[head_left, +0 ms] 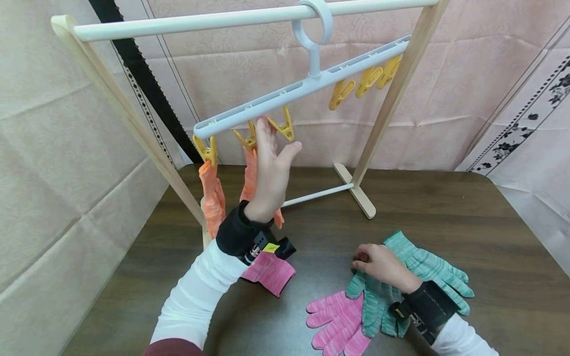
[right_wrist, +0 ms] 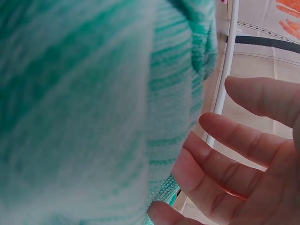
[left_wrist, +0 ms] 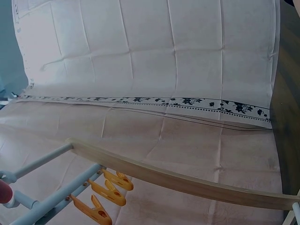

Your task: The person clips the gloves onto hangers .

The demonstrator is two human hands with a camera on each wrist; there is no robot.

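My left hand (head_left: 269, 170) is raised under the pale blue hanger (head_left: 254, 110), thumb spread away and fingers pointing up beside the yellow clips. One yellow clip (head_left: 285, 126) is by its fingertips. Two orange gloves hang left of and behind this hand: one orange glove (head_left: 213, 195) from the leftmost clip, another orange glove (head_left: 250, 175) partly hidden by the hand. Above the table, my right hand (head_left: 385, 264) is over the green gloves (head_left: 376, 306), its fingers loosely bent; in the right wrist view the fingers (right_wrist: 234, 136) are beside green knit fabric (right_wrist: 117, 117), gripping nothing visible.
A rack with a white top bar (head_left: 187, 25) and wooden posts (head_left: 392, 109) holds the tilted hanger. Several yellow clips (head_left: 368, 81) hang at its right end. Pink gloves lie on the brown table (head_left: 445, 207): one pink glove (head_left: 336, 321) near the green ones, another (head_left: 271, 272) under the left forearm.
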